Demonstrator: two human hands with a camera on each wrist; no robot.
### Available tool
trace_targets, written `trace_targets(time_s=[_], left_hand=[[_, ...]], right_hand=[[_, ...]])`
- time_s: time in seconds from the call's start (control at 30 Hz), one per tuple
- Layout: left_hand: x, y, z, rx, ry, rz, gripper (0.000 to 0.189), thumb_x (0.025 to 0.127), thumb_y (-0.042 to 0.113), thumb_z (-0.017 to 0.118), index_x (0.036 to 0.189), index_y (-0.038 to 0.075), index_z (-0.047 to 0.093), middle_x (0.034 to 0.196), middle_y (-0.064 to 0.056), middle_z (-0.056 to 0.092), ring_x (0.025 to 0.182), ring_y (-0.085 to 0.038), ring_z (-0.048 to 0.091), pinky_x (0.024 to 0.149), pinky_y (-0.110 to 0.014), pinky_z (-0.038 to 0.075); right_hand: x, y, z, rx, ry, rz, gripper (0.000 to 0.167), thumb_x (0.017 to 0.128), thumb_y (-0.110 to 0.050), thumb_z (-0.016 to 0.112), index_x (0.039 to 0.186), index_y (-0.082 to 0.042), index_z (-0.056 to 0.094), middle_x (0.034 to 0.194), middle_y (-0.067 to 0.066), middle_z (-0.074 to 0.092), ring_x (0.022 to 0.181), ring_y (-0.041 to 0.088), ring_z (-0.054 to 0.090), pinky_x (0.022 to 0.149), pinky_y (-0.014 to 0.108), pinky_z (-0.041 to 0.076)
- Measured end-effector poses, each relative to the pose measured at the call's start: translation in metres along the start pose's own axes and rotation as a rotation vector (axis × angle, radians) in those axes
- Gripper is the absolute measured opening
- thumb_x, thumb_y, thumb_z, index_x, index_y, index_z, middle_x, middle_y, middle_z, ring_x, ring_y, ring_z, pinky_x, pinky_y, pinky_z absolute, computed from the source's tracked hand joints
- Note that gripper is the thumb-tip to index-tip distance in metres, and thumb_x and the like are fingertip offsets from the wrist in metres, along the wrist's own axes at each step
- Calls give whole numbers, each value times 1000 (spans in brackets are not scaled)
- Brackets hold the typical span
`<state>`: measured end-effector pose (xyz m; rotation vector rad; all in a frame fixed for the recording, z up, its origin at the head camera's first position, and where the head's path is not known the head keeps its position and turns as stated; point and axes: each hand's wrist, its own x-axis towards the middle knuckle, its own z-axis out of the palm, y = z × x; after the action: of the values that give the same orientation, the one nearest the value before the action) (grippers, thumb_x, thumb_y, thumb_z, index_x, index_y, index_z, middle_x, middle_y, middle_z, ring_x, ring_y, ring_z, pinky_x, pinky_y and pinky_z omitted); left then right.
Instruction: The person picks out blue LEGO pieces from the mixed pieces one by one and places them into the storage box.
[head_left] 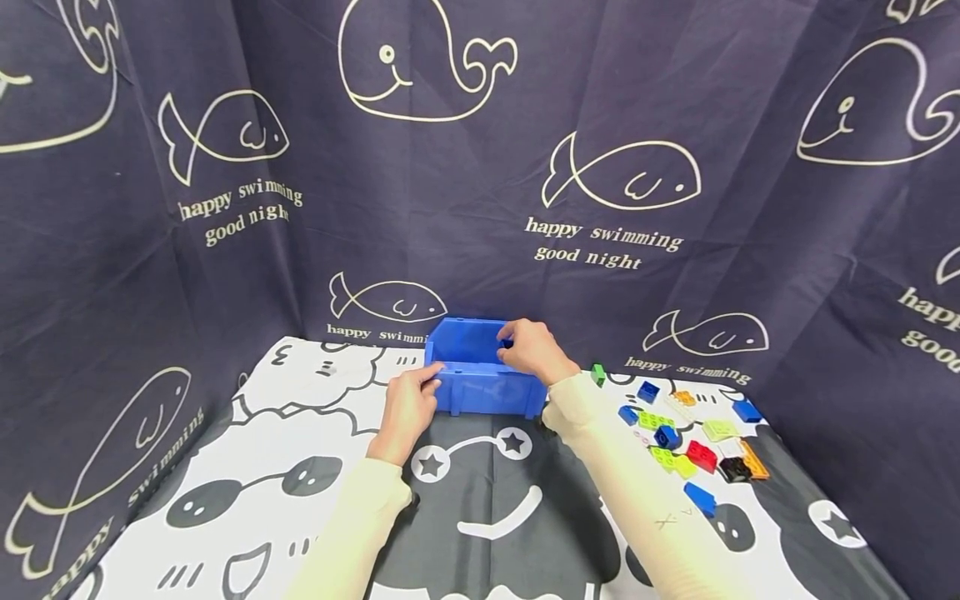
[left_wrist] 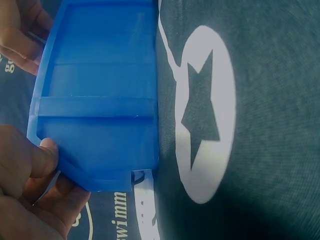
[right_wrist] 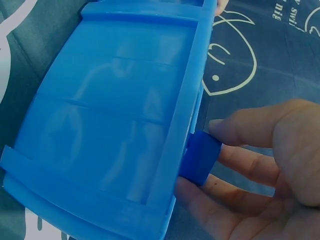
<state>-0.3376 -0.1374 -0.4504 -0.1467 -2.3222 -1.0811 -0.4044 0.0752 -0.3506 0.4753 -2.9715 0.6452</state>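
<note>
A blue plastic bin (head_left: 487,392) stands upright against the back curtain. At its front left corner my left hand (head_left: 408,407) pinches the rim; in the left wrist view the thumb lies on the outer face and the fingers curl beneath the corner. My right hand (head_left: 534,350) is over the bin's right side. Between its thumb and fingers it holds a dark blue toy building block (right_wrist: 201,157), seen in the right wrist view just past the bin's top rim and partly hidden by it.
To the right lie several loose toy bricks, among them a red brick (head_left: 702,455), a black brick (head_left: 735,470) and an orange piece (head_left: 754,460). A green brick (head_left: 597,374) sits nearer the bin. A dark curtain (head_left: 465,208) rises behind the patterned cloth (head_left: 247,467).
</note>
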Motion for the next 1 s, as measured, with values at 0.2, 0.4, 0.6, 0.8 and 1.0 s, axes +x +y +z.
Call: trace_targets(time_s=[0.2,0.4,0.6,0.8,1.0], left_hand=[[0,1,1,1,0,2,29,89,0,74,115,12,81,110,-13,78,106,-36,74,89,-51,57],[0,-1,2,1,10,10,29,89,0,74,115,10,81,110,-13,78,106,-37,74,89,-51,57],[-1,-2,3,0,8,6,29,89,0,74,115,10,80,111,-13,78,107,-37,73,90,-52,57],[0,-3,3,-3,-2,3,30,89,0,75,116,11,80,112,-12,78,108,-36,73,91,-51,57],[1,-2,2,-6,8,10,30,88,0,75,116,11,80,112,-12,78,107,-36,73,89,-51,57]], right_hand=[[-1,2,1,-4,12,-11,32,91,-18,73,122,-9,76,123,15,73,114,32,68,97,48,55],[-2,1,0,14,9,1,33,91,-18,73,121,-7,75,122,16,73,111,32,68,97,49,55],[-2,1,1,16,-1,23,33,91,-18,73,121,-7,74,117,17,72,106,30,67,96,48,56],[-6,0,-7,2,15,1,33,90,-18,72,120,-7,75,117,17,73,106,32,68,94,49,57],[-14,-6,-25,31,46,-2,30,91,-20,71,118,-9,74,122,19,72,111,35,68,96,50,55]])
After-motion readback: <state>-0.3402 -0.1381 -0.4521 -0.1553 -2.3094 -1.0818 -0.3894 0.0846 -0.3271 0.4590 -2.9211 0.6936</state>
